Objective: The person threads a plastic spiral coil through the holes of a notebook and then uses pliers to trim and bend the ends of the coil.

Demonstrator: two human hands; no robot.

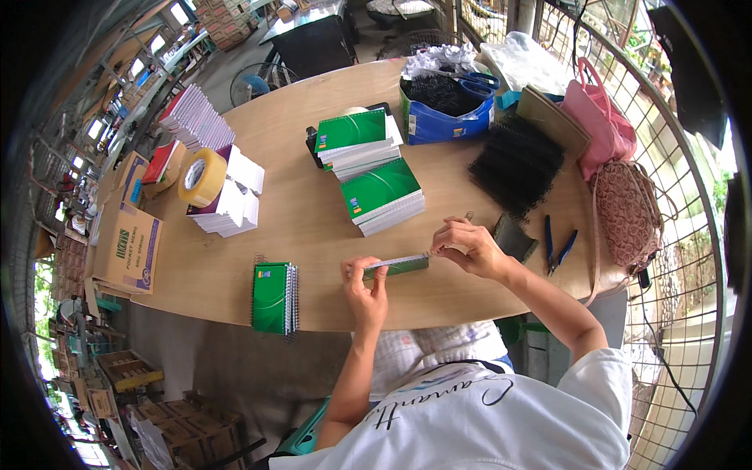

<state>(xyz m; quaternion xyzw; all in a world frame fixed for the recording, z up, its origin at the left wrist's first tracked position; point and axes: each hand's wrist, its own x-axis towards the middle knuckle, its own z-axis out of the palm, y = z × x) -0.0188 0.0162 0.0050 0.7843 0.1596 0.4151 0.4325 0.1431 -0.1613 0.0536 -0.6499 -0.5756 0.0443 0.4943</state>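
Observation:
My left hand [365,288] is closed on one end of a small green notebook [409,267], its page edges facing up, just above the table's near edge. My right hand [472,247] is at the notebook's other end, thumb and fingers pinched together on what looks like a spiral binding wire. A short piece of coil [469,215] shows past its fingers. To the left lies a stack of wire-bound green notebooks [271,298]. Beyond my hands stand a near stack of green-covered pads [381,188] and a far stack [352,129].
Right of my hands are a black coil pile [517,164], a dark block [515,239] and blue-handled pliers [551,244]. Behind stands a blue box [450,125] with scissors [479,84]. Bags [627,211] line the right edge. A tape roll [202,178] and a carton [125,244] are left.

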